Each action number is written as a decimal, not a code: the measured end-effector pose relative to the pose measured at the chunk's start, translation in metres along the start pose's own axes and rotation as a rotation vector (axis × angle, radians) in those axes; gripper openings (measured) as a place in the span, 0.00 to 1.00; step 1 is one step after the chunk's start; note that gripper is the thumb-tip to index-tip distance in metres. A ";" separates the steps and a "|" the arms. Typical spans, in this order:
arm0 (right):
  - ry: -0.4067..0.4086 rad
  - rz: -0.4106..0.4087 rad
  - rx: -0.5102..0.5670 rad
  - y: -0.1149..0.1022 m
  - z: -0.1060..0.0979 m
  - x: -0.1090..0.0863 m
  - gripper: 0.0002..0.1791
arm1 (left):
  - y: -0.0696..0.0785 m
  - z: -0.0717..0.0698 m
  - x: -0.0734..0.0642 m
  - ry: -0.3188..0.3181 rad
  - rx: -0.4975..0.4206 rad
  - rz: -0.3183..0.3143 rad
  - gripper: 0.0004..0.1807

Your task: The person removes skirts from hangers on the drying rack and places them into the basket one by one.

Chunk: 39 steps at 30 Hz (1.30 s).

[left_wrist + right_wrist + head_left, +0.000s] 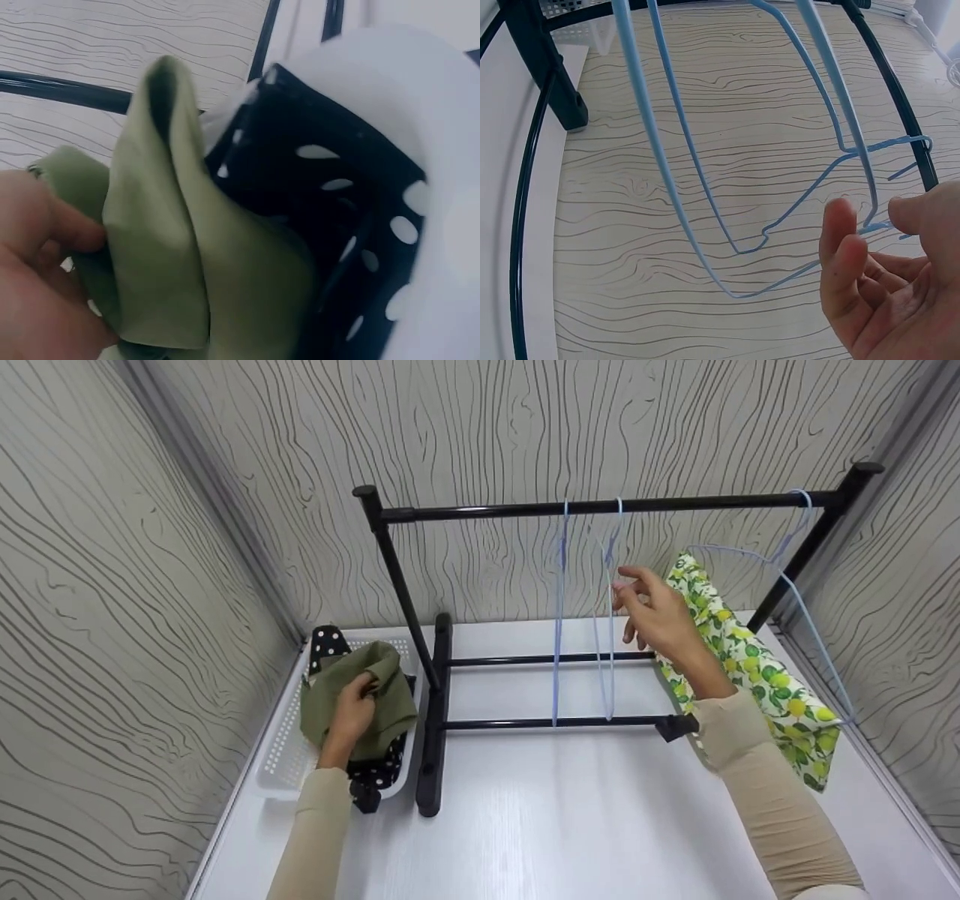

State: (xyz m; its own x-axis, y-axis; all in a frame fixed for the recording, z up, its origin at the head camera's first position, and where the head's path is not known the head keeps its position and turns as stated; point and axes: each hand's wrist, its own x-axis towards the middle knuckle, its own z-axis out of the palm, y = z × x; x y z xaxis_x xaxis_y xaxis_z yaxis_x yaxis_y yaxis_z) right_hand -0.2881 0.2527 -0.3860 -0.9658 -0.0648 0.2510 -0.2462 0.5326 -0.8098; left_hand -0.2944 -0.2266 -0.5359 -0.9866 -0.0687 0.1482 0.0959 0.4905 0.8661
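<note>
My left hand [354, 711] grips an olive-green cloth garment [390, 682] above the white basket; its folds rise beside the fingers in the left wrist view. Under it lies black fabric with white polka dots [337, 184]. Over at the rack, my right hand [656, 611] is raised beside a blue wire hanger [612, 660], thumb and fingertips apart. The right wrist view has that hand [877, 285] next to the hanger's neck, with no clear grip on it. A second blue hanger [558, 645] hangs just to the left.
The black rack [487, 513] spans the white tabletop [510, 810]. At its right end, lemon-print fabric [787, 697] hangs on another blue hanger [814, 622]. The perforated white basket [281, 750] stands against the left post. Patterned walls [480, 427] enclose the back and sides.
</note>
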 end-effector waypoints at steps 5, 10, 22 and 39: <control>0.014 0.001 -0.047 0.002 -0.008 -0.001 0.34 | -0.001 0.000 -0.004 -0.109 0.009 -0.068 0.25; 0.036 0.008 -0.098 0.004 -0.017 -0.004 0.35 | -0.003 -0.001 -0.006 -0.154 0.013 -0.114 0.24; 0.082 0.017 -0.171 0.011 -0.043 -0.009 0.36 | -0.025 0.000 -0.007 -0.178 0.026 -0.169 0.29; 0.189 0.009 -0.284 0.020 -0.081 -0.011 0.33 | -0.034 0.005 -0.012 -0.231 0.139 -0.218 0.31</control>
State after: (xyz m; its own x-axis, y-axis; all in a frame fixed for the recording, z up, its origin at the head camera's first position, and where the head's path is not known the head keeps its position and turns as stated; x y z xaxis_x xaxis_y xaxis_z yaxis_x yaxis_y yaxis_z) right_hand -0.2754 0.3322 -0.3620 -0.9293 0.0841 0.3596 -0.1797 0.7476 -0.6393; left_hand -0.2867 -0.2382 -0.5690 -0.9872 0.0058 -0.1593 -0.1239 0.6008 0.7897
